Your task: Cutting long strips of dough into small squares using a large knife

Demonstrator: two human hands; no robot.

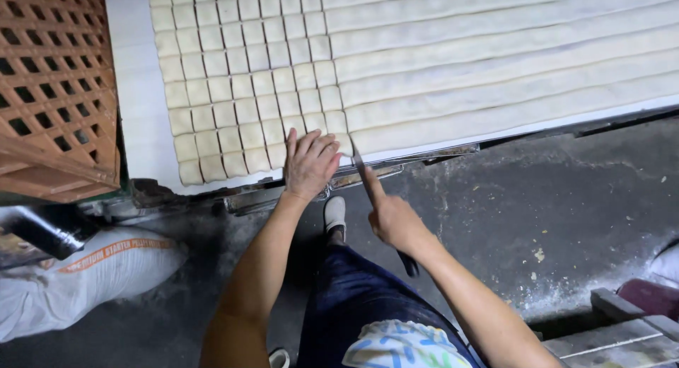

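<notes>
Left hand flat with fingers spread on cut dough squares, right hand gripping knife, handle mostly hidden, dough strips cut off beyond.

One camera, on my head; it looks steeply down past my arms at the near edge of the dough sheet and the floor; close range.
</notes>
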